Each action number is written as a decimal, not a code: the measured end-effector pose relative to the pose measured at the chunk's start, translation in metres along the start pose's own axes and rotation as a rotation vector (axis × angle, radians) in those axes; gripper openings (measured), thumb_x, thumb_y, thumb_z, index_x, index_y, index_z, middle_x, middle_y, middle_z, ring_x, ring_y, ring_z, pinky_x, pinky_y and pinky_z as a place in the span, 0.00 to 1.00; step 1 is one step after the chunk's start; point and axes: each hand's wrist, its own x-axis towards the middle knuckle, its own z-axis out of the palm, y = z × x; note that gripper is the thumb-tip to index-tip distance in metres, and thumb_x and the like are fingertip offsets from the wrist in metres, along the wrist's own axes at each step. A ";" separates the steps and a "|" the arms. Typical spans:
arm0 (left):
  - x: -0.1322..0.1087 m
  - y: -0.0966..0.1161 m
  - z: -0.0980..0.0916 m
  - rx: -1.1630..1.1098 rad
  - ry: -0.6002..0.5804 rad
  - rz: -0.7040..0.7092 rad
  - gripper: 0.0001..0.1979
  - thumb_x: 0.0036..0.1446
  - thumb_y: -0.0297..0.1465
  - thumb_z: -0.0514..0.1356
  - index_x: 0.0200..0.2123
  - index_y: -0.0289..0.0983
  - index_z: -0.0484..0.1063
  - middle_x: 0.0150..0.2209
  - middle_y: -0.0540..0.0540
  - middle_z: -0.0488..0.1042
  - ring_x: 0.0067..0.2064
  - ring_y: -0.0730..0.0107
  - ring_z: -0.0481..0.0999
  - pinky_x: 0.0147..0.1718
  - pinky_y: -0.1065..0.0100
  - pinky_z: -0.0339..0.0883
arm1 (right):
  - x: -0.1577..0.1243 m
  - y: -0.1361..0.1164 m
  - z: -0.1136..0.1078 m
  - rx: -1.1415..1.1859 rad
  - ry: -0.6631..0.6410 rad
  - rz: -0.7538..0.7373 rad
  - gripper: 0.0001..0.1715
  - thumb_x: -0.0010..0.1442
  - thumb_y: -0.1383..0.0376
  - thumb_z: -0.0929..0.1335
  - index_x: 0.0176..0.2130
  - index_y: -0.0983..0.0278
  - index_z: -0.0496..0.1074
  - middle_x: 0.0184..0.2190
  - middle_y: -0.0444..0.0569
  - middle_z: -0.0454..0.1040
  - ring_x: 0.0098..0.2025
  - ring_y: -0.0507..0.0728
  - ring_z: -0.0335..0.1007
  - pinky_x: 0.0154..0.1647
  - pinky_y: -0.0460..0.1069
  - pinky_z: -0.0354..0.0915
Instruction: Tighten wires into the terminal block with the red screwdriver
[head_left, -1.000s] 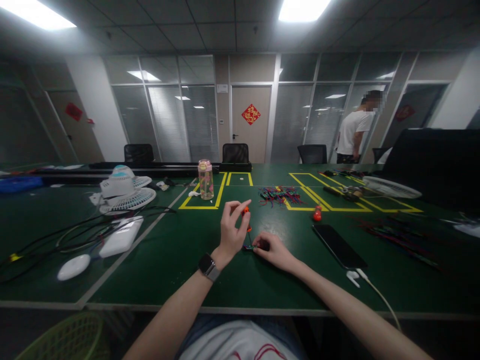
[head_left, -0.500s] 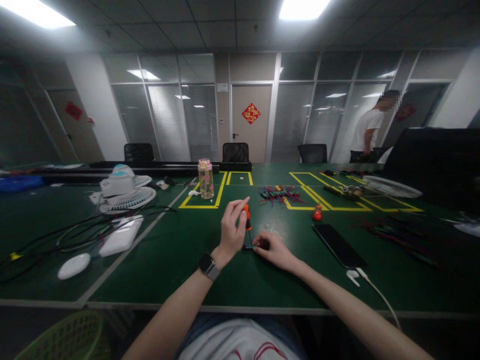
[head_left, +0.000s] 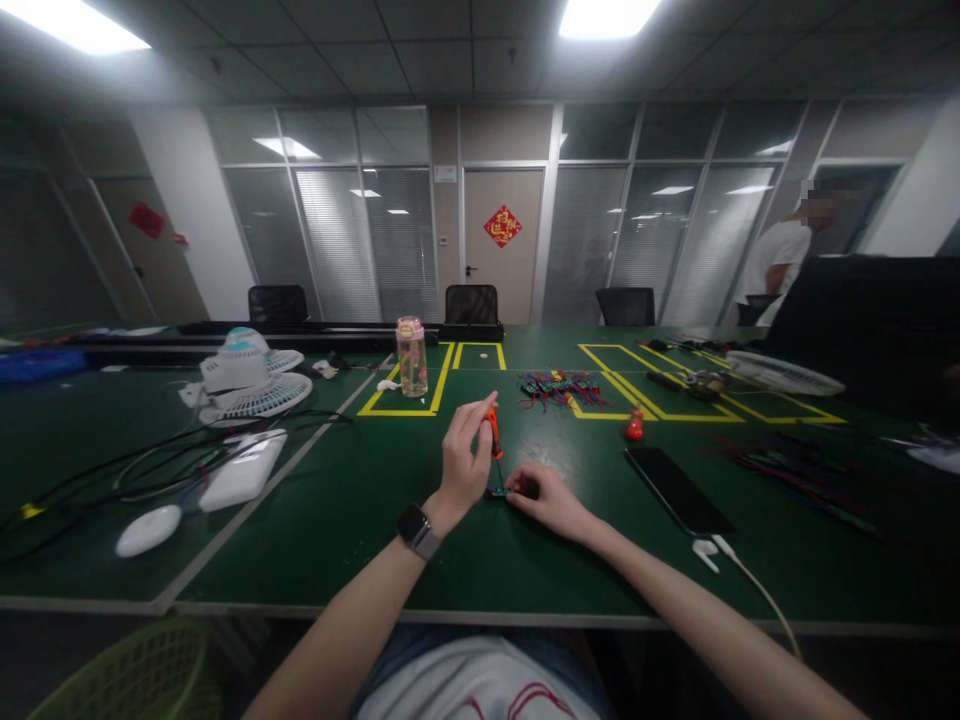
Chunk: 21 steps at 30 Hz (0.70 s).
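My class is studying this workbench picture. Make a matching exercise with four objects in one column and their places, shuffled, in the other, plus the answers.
Objects
1. Screwdriver
2. Phone
3. Drink bottle
4. Watch

Places
A. Standing inside a yellow tape outline
B. Strapped on the left wrist
C. Lying on the green table, to the right of the right hand
D. In the left hand

Pairs: 1-D, 2-C, 3-A, 4-B
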 end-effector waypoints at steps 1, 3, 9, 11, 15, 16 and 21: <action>0.000 0.000 0.000 0.005 0.010 0.004 0.17 0.67 0.28 0.49 0.57 0.39 0.67 0.46 0.42 0.73 0.48 0.66 0.72 0.48 0.63 0.67 | 0.000 0.000 0.000 -0.002 0.000 0.000 0.06 0.51 0.74 0.69 0.32 0.65 0.72 0.28 0.44 0.70 0.30 0.53 0.66 0.33 0.47 0.62; 0.000 0.000 0.001 0.035 0.041 0.005 0.15 0.66 0.30 0.52 0.54 0.39 0.69 0.43 0.44 0.72 0.45 0.66 0.72 0.45 0.63 0.68 | 0.000 0.001 0.001 -0.002 0.002 0.000 0.06 0.51 0.74 0.69 0.32 0.65 0.72 0.28 0.44 0.70 0.30 0.53 0.65 0.32 0.46 0.61; -0.001 -0.002 0.001 0.066 0.040 -0.006 0.15 0.64 0.32 0.55 0.53 0.40 0.71 0.41 0.45 0.67 0.42 0.68 0.71 0.43 0.65 0.68 | 0.000 0.002 0.002 0.006 0.004 -0.004 0.06 0.51 0.74 0.69 0.32 0.65 0.72 0.28 0.43 0.70 0.30 0.52 0.65 0.32 0.46 0.61; -0.001 -0.002 0.000 0.030 0.010 -0.014 0.17 0.67 0.30 0.49 0.56 0.40 0.68 0.44 0.43 0.69 0.46 0.67 0.71 0.45 0.64 0.68 | 0.000 0.001 0.001 0.011 0.002 -0.009 0.07 0.51 0.74 0.69 0.32 0.65 0.72 0.28 0.43 0.70 0.30 0.53 0.65 0.32 0.46 0.62; 0.000 -0.001 0.000 0.004 0.014 0.005 0.18 0.67 0.27 0.48 0.56 0.39 0.67 0.46 0.42 0.72 0.48 0.66 0.72 0.48 0.63 0.67 | 0.000 0.001 0.001 0.010 0.003 -0.007 0.06 0.51 0.74 0.69 0.32 0.65 0.72 0.28 0.44 0.70 0.31 0.53 0.66 0.33 0.47 0.62; 0.001 -0.001 0.000 0.013 0.024 0.006 0.17 0.66 0.28 0.49 0.55 0.39 0.68 0.44 0.43 0.72 0.46 0.66 0.72 0.47 0.63 0.68 | 0.000 0.001 0.001 0.009 0.002 -0.005 0.06 0.51 0.74 0.69 0.32 0.65 0.72 0.28 0.44 0.71 0.30 0.53 0.66 0.33 0.47 0.62; 0.001 -0.001 0.002 0.084 0.081 -0.008 0.12 0.62 0.32 0.58 0.48 0.39 0.72 0.38 0.47 0.66 0.40 0.69 0.70 0.41 0.67 0.68 | 0.000 0.001 0.001 0.000 0.004 0.002 0.06 0.51 0.75 0.69 0.31 0.65 0.72 0.28 0.44 0.70 0.30 0.53 0.66 0.33 0.47 0.62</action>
